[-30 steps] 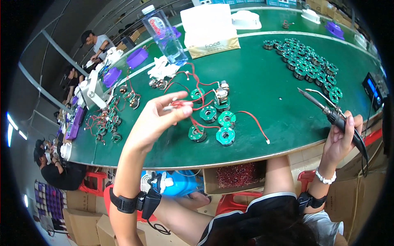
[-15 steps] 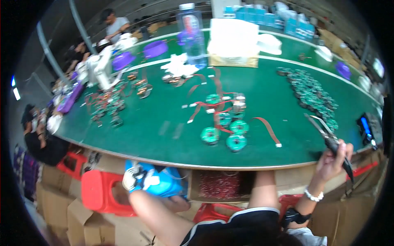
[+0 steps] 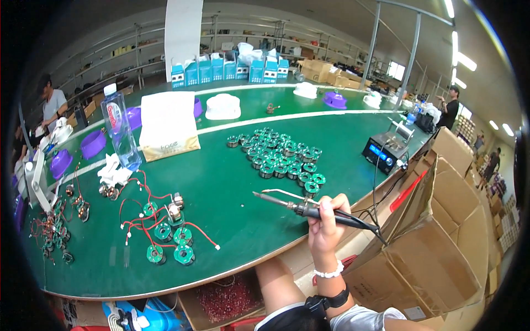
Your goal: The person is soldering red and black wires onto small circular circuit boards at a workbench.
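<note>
My right hand [image 3: 326, 223] is closed around the black handle of a soldering iron [image 3: 301, 209], raised above the near edge of the table. Its metal tip points left, and a thin curved tube runs beside it. Just beyond the iron lies a heap of green ring-shaped circuit boards [image 3: 279, 157] on dark round bodies. To the left, several similar boards [image 3: 184, 236] lie with copper coil parts [image 3: 175, 212] and red wires [image 3: 144, 225] ending in white plugs. My left hand is outside the picture.
A soldering station [image 3: 381, 153] with a blue display stands at the table's right, its cable hanging near my hand. Open cardboard boxes [image 3: 408, 265] crowd the right side. A water bottle [image 3: 122, 132] and tissue pack [image 3: 170, 127] stand farther back. More wired coils [image 3: 55, 234] lie far left.
The view has swung right, so the table's things appear farther left. My right hand still holds the soldering iron, which has turned to point more to the left.
</note>
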The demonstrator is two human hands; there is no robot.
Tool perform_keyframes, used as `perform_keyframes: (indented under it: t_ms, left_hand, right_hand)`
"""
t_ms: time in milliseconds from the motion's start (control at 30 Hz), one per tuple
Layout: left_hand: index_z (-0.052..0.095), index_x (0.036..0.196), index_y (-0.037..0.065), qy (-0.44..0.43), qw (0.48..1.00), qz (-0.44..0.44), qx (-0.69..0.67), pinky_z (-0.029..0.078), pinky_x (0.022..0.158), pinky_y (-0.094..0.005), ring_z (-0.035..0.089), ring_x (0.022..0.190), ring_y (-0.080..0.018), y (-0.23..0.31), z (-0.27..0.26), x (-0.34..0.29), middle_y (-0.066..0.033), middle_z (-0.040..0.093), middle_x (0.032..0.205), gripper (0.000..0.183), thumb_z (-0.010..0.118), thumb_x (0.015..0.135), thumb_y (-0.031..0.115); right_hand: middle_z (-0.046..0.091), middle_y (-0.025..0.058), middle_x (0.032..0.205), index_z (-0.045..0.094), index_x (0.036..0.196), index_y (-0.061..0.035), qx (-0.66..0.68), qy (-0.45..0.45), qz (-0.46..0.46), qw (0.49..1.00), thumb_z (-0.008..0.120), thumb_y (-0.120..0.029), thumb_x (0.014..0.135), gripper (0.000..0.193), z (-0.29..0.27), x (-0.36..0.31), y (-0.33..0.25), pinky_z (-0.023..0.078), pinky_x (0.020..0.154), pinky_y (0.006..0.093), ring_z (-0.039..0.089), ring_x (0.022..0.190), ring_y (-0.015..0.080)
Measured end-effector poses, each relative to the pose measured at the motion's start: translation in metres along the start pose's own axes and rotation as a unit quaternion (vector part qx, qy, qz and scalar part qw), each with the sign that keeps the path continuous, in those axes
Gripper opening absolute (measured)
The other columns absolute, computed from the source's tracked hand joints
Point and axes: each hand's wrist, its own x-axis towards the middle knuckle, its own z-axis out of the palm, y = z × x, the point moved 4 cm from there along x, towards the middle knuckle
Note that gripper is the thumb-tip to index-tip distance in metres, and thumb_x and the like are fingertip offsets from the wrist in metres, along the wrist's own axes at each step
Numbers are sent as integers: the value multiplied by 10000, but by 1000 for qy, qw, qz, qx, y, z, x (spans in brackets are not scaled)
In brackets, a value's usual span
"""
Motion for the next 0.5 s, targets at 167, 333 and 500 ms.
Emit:
perform_keyframes:
  t_ms: [167, 333, 500]
  left_hand:
    - [453, 1117, 93, -39, 997, 49, -46, 398, 681, -283, 497, 774, -164, 13, 6, -3, -58, 526, 914, 340, 492, 829, 269]
    - [469, 1100, 114, -88, 991, 80, -59, 395, 653, -278, 492, 740, -153, 39, 12, -5, -35, 530, 886, 319, 505, 824, 271]
    - [485, 1083, 135, -152, 978, 130, -58, 392, 625, -272, 488, 706, -143, 66, 19, -7, -11, 535, 858, 298, 517, 819, 272]
  right_hand:
    - [473, 36, 636, 366, 734, -88, -4, 0, -6, 1000, 553, -30, 778, 201, -2, -4, -1, 293, 362, 142, 426, 443, 59]
    - [461, 30, 631, 368, 744, -84, -5, 12, -9, 1000, 544, -23, 784, 190, -5, 0, -10, 304, 379, 148, 395, 425, 60]
    - [465, 23, 639, 368, 744, -91, -9, 2, -18, 1000, 561, -46, 779, 201, -10, 1, -6, 290, 376, 144, 391, 430, 55]
